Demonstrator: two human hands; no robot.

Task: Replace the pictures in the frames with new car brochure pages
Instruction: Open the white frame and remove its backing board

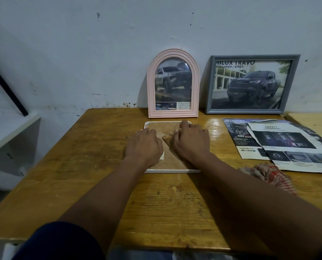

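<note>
The left hand (144,145) was laid flat on the face-down white frame (172,171); the hold of the right hand (191,141) could not be told. Back removal was judged in hand, fastenings to be freed next

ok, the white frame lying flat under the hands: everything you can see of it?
The white frame lies face down, flat on the wooden table, just before the pink arched frame. Thin white rim, rounded far corners; brown board back with a brown stand and a small pale label. The left hand rests on the back, the right hand over the stand. Front hidden.
</note>
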